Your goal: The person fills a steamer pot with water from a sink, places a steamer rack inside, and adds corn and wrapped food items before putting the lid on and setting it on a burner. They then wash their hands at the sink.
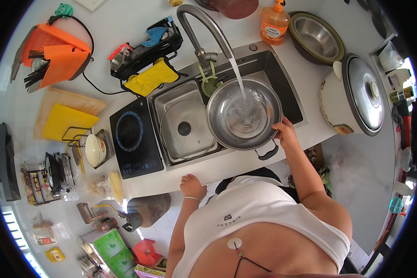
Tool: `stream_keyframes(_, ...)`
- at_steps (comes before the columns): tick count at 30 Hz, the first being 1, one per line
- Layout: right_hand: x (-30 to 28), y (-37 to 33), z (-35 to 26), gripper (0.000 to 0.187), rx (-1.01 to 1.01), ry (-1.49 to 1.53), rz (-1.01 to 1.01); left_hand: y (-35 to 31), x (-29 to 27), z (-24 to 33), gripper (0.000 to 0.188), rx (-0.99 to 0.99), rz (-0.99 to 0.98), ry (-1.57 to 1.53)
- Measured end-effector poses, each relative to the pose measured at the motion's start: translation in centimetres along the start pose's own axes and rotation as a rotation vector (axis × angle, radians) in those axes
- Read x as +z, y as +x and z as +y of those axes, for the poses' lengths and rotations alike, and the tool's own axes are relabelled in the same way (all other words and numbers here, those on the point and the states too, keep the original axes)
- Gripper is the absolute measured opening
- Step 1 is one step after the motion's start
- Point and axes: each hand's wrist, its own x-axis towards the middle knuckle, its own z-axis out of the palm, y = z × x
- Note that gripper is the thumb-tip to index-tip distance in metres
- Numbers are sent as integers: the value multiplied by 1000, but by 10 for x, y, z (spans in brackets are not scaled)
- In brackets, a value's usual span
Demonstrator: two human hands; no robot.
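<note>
The right hand (285, 131) is closed on the near right rim of a round steel basin (243, 112), the fingers curled over the edge beside one of its dark handles (267, 152). From this grip the basin lies to the left and slightly away from the body, so that its bowl sits over the right part of the sink (282, 76). No long axis is offered by the round basin; only the rim at the grip and the handle near it give a direction. A stream of water (237, 76) is dropped into the middle of the bowl from the curved grey tap (204, 25) above it. The right forearm is stretched forward and slightly inward from the lower edge, the wrist bent toward the rim.

The left hand (192, 185) is rested on the near edge of the white desk (245, 160), loosely curled and holding nothing, well apart from the basin; the right hand is plainly the nearer. Just left of the basin a glass lid with a black knob (184, 128) is laid in the other sink compartment, and beyond it a black induction hob (133, 137) is set on the desk.
</note>
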Motion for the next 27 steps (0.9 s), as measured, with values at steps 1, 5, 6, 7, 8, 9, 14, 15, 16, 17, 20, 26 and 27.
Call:
stream_keyframes(1, 1, -1, 1, 38, 2, 3, 4, 2, -6, 0, 85, -7, -72, -31)
stream_keyframes(5, 4, -1, 2, 36, 20, 34, 18, 3, -30, -1, 79, -15, -186, -93)
stream_keyframes(6, 7, -1, 0, 37, 26, 31, 6, 8, -23, -10, 76, 56, -91, -164)
stream_keyframes(7, 8, -2, -1, 38, 31, 28, -2, 17, -12, -21, 74, 132, 3, -234)
stream_keyframes(8, 10, -2, -2, 40, 31, 33, -3, 24, -1, -29, 71, 208, 97, -303)
stream_keyframes(9, 9, -2, -2, 41, 29, 37, 5, 28, -12, -25, 66, 225, 62, -487)
stream_keyframes(14, 6, 7, -2, 47, 42, 32, -42, 63, -82, 19, 47, 135, -236, -1548)
stream_keyframes(15, 4, 9, -3, 47, 48, 30, -45, 67, -101, 31, 45, 97, -338, -1675)
stream_keyframes(16, 2, 11, -4, 48, 52, 27, -48, 73, -113, 38, 43, 58, -441, -1800)
stream_keyframes(17, 2, 12, -6, 48, 43, 20, -62, 80, -117, 41, 42, 59, -523, -1853)
stream_keyframes(20, 2, 13, -19, 51, 27, 13, -101, 94, -121, 50, 37, 65, -699, -1991)
stream_keyframes(26, 1, 28, -35, 54, 44, 31, -156, 107, -114, 65, 38, 65, -712, -2123)
stream_keyframes(27, 0, 30, -38, 54, 55, 19, -181, 106, -115, 69, 40, 40, -679, -2135)
